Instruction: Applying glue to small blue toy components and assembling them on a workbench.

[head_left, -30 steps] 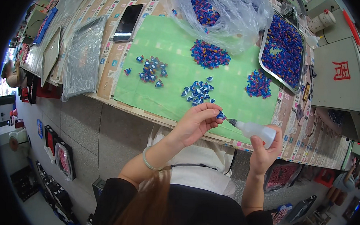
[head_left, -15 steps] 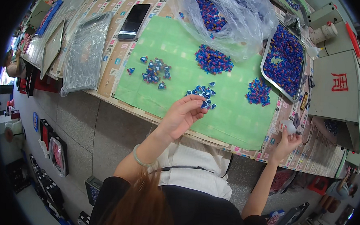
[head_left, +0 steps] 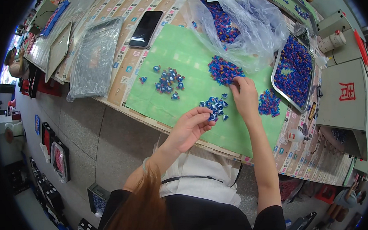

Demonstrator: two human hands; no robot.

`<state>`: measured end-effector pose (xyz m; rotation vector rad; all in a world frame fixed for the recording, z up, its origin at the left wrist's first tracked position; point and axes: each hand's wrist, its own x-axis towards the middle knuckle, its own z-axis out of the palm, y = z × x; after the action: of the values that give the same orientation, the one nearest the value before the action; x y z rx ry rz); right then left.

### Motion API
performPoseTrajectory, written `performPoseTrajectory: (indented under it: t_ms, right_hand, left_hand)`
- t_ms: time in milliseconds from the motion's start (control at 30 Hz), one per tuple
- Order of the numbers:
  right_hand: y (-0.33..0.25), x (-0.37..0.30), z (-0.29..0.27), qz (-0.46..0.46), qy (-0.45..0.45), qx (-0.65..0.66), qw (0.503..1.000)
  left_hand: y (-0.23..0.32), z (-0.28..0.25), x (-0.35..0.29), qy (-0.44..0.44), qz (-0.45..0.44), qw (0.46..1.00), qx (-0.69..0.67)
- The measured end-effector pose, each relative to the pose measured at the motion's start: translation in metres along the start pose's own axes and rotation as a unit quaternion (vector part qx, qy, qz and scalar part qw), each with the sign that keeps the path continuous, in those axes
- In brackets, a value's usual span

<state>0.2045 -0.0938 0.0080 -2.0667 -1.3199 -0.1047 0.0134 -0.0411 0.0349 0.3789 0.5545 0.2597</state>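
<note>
On a green sheet [head_left: 179, 48], my left hand [head_left: 190, 128] pinches a small blue-and-white piece [head_left: 211, 117] between thumb and fingers. Beside those fingertips lies a cluster of similar blue-and-white pieces [head_left: 216, 103]. My right hand [head_left: 246, 97] is closed at the fingertips, by the edge of a heap of small blue, red and orange pieces [head_left: 224, 69]. What it grips there is too small to make out. Farther left is a group of blue-white pieces with reddish parts [head_left: 169, 81]. Another small heap of blue and red pieces [head_left: 269, 103] sits to the right.
A metal tray [head_left: 273, 74] of blue and red pieces stands at the right, near a small white bottle [head_left: 295, 135] and a grey metal box [head_left: 342, 96]. A clear plastic bag [head_left: 258, 40] of pieces covers the back. A phone [head_left: 146, 29] and a plastic-wrapped tray [head_left: 96, 58] lie left.
My right hand has let go of the small white bottle and moved left to the heap of blue, red and orange pieces. My left hand still holds its piece near the blue-and-white cluster.
</note>
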Motion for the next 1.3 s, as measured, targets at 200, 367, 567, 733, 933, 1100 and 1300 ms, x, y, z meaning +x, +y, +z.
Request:
performPoseTrajectory:
  t_ms: [200, 367, 567, 733, 933, 1100, 1300]
  right_hand:
    - [-0.005, -0.02, -0.014, 0.132, -0.037, 0.144, 0.98]
    - [-0.037, -0.053, -0.06, 0.383, -0.058, 0.537, 0.749]
    - [-0.066, -0.079, -0.075, 0.386, -0.051, 0.526, 0.756]
    - [-0.066, -0.084, -0.076, 0.399, 0.003, 0.548, 0.735]
    - [-0.068, -0.091, -0.074, 0.383, -0.018, 0.547, 0.744]
    - [-0.077, -0.092, -0.075, 0.37, 0.023, 0.507, 0.778]
    - [-0.074, -0.1, -0.073, 0.288, 0.025, 0.411, 0.865]
  left_hand:
    - [0.002, -0.005, 0.002, 0.004, 0.0, 1.0, -0.006]
    - [-0.01, 0.008, 0.01, -0.009, -0.003, 1.0, 0.027]
    - [-0.027, 0.022, 0.011, -0.01, -0.008, 0.998, 0.056]
    - [-0.034, 0.029, 0.008, -0.008, 0.003, 0.997, 0.075]
    - [-0.039, 0.032, 0.004, -0.014, 0.103, 0.974, 0.203]
    - [-0.038, 0.039, -0.001, -0.016, 0.156, 0.943, 0.293]
    - [-0.035, 0.035, -0.001, -0.028, 0.239, 0.883, 0.403]
